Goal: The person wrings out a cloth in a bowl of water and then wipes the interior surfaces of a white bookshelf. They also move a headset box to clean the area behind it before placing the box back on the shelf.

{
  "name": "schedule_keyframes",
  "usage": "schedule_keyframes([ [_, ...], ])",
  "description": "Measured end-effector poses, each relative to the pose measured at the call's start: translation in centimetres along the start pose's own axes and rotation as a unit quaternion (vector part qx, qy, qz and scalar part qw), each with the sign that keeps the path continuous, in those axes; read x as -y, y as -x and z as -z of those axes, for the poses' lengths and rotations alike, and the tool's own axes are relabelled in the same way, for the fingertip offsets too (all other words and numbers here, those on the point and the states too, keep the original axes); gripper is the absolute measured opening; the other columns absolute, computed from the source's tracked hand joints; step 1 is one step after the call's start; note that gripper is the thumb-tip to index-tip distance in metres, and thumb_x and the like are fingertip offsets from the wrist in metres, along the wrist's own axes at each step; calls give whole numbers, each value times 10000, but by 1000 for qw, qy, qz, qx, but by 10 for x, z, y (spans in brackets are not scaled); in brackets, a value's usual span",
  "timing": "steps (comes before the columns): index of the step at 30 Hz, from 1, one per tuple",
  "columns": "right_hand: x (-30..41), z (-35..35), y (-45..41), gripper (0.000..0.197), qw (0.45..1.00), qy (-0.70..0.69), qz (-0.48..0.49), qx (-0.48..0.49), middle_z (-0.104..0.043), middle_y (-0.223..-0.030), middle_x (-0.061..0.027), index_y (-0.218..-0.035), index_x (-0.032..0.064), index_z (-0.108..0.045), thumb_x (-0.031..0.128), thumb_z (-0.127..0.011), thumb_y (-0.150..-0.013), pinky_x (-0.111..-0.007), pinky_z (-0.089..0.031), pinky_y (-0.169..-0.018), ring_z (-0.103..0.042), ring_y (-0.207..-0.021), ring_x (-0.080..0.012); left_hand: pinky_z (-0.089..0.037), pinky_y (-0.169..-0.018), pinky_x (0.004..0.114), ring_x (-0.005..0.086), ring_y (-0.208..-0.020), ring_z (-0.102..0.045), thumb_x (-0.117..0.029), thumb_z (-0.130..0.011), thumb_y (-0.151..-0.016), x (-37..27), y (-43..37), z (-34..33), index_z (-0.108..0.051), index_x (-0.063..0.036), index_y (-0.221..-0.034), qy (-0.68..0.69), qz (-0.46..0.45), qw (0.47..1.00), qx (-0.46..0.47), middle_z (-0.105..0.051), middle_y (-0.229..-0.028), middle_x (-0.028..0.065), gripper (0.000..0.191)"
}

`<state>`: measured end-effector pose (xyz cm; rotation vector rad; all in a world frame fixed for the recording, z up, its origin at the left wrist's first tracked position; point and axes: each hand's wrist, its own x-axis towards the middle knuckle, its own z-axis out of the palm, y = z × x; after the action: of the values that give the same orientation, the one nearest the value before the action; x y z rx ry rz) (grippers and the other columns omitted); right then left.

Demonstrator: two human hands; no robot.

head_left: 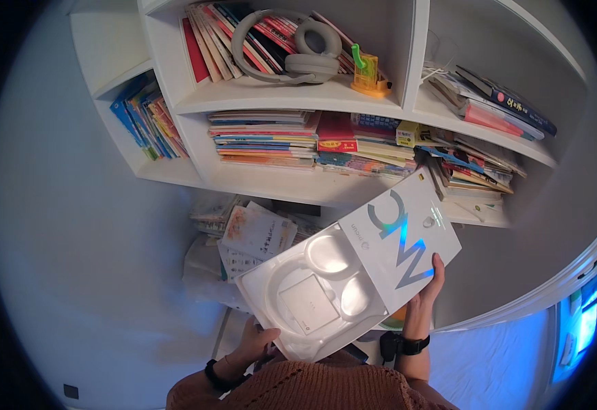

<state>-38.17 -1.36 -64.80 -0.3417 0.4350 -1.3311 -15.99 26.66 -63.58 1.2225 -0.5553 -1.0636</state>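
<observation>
A white headphone box tilts across the space before me, its inner tray (298, 277) slid more than halfway out of the printed sleeve (406, 241). Moulded hollows for a headband and two ear cups lie bare in the tray. A small flat white carton (310, 304) sits inside the headband hollow. My left hand (257, 339) grips the tray's lower left corner, thumb on top. My right hand (432, 282) holds the sleeve by its right edge. Grey over-ear headphones (313, 66) rest on the upper shelf, leaning against books.
A white bookshelf (283, 187) stands ahead, with stacked books (262, 141) on its middle level. Beside the headphones is a small orange and yellow plastic device (367, 77) with a green handle. Loose books and papers (260, 233) are piled below the shelf. A window (588, 318) glows at right.
</observation>
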Motion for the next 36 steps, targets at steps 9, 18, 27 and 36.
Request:
schedule_keyframes([
  [9, 4, 9, -6, 506, 995, -11, -93, 32, -563, -1179, -103, -1226, 70, -490, 417, -541, -862, -424, -446, -901, -545, -1059, -271, -461, -811, 321, 223, -936, -580, -130, -512, -782, 11, -21, 12, -492, 82, -1114, -163, -100, 981, 43, -592, -1015, 142, 394],
  [18, -32, 1, 39, 456, 993, 45, -107, 28, -571, -1142, -110, -1205, 35, -481, 338, -546, -870, -375, -443, -906, -554, -1042, -248, -484, -809, 319, 214, -967, -580, -62, -516, -824, -3, -24, -20, -407, 47, -1234, 63, 22, 998, 15, -558, -1097, 163, 438],
  [27, 0, 5, 40, 454, 997, 14, -75, 11, -570, -1146, -164, -1215, -11, -471, 293, -520, -882, -389, -471, -876, -578, -1014, -283, -459, -847, 310, 228, -939, -607, -207, -526, -902, -12, -39, 12, -498, 50, -1144, -338, -89, 930, 115, -568, -1093, 147, 354],
  [36, 24, 0, 51, 438, 998, 45, 37, -11, -581, -1116, -138, -1203, 5, -478, 289, -535, -874, -361, -484, -861, -585, -996, -247, -505, -769, 292, 165, -829, -588, -53, -484, -899, -129, -59, 39, -574, 38, -1030, -253, -383, 876, -145, -579, -1018, 93, 184],
])
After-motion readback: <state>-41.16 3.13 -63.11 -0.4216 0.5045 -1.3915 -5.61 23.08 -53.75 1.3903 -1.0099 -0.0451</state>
